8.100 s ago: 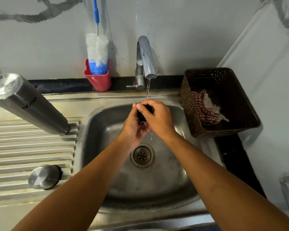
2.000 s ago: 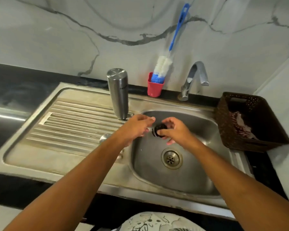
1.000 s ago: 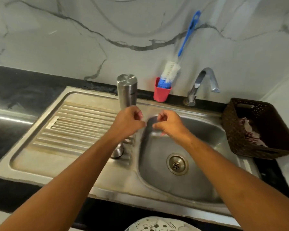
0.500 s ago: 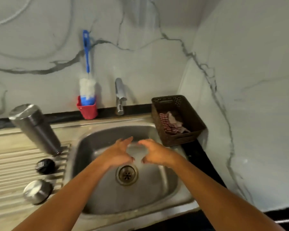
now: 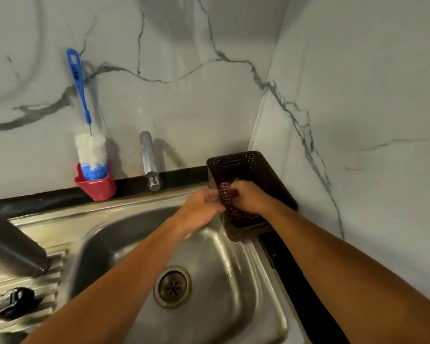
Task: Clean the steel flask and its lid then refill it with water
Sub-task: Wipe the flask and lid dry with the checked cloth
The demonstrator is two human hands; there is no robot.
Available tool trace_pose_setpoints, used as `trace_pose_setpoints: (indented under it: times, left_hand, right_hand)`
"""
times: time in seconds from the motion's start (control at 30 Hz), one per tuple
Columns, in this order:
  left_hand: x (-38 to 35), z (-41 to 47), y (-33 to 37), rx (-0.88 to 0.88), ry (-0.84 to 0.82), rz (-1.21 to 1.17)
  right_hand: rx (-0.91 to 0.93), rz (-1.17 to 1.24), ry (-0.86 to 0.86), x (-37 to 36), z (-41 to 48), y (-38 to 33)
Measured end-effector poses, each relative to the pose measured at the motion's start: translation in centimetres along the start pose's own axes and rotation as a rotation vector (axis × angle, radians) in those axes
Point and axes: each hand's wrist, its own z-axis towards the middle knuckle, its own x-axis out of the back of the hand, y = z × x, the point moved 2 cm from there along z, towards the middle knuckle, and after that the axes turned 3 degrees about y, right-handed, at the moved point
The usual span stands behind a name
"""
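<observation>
Curled round a checked cloth (image 5: 235, 211), the right hand (image 5: 248, 197) grips it inside the brown basket (image 5: 271, 175); the left hand (image 5: 201, 209) has its fingers bent against the same cloth at the basket's left wall, though whether they pinch it cannot be told; the basket stands at the sink's (image 5: 233, 281) right rim, in the wall's corner; the flask (image 5: 10, 247), blurred, stands on the drainboard (image 5: 47, 294) at the far left, well apart from both hands; its black lid (image 5: 13, 302) lies on the ridges in front of it; behind the sink a tap (image 5: 148, 157) stands shut off, and a blue-handled brush (image 5: 91, 150) sits in a red cup (image 5: 99, 187) against the marble wall.
</observation>
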Motion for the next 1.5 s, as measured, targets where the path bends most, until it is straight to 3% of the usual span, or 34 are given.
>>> trace_pose_setpoints:
  times: [0.13, 0.23, 0.43, 0.6, 0.7, 0.77, 0.83, 0.9, 0.97, 1.07, 1.13, 1.23, 1.37, 1.43, 1.5]
  left_hand:
    - [-0.2, 0.9, -0.4, 0.008, -0.011, -0.060]
    - [-0.1, 0.9, -0.8, 0.021, 0.001, -0.077]
    - [-0.3, 0.0, -0.4, -0.012, -0.024, -0.092]
    - [-0.5, -0.8, 0.7, -0.005, -0.039, -0.038]
    - [-0.4, -1.8, 2.0, -0.043, 0.112, -0.001]
    - [-0.2, -3.3, 3.4, -0.115, 0.212, -0.165]
    - [0.0, -5.2, 4.8, -0.100, 0.133, -0.447]
    - [0.7, -7.5, 4.9, -0.069, 0.103, -0.578]
    - [2.0, -9.5, 3.6, -0.049, 0.254, -0.598]
    - [4.2, -12.5, 1.0, -0.162, 0.498, -0.561]
    - [5.5, -14.3, -0.8, -0.266, 0.535, -0.432]
    - [6.4, -16.4, -3.5, -0.271, 0.420, -0.208]
    - [9.6, -19.5, -6.4, -0.264, 0.406, -0.045]
    - [11.7, -21.3, -7.7, -0.287, 0.574, -0.138]
    - [14.0, -22.8, -9.4, -0.263, 0.960, -0.080]
  right_hand:
    - [-0.045, -0.312, -0.062, -2.7, 3.0, 0.1]
    - [-0.047, -0.369, -0.023, -3.3, 3.8, 0.1]
    - [-0.093, 0.012, 0.125, -0.7, 1.9, 1.4]
    - [-0.250, 0.621, 0.270, 4.9, -2.4, 1.7]
    - [-0.199, 0.861, 0.323, 8.5, -6.6, -0.3]
    - [-0.078, 0.882, 0.346, 9.4, -9.5, -2.6]
    - [0.038, 0.814, 0.283, 8.8, -11.7, -5.4]
    - [0.113, 0.802, 0.145, 6.7, -13.3, -8.3]
    - [0.115, 0.877, 0.100, 4.3, -14.0, -10.7]
    - [-0.040, 0.942, 0.279, -0.4, -14.0, -13.4]
    - [-0.191, 0.977, 0.138, -4.2, -14.0, -15.8]
    - [-0.356, 1.322, -0.219, -8.4, -13.6, -19.0]
    - [-0.309, 1.491, -0.322, -11.3, -13.3, -21.5]
    - [-0.272, 1.481, -0.360, -12.5, -13.2, -22.7]
    - [-0.224, 1.513, -0.377, -13.2, -12.8, -23.5]
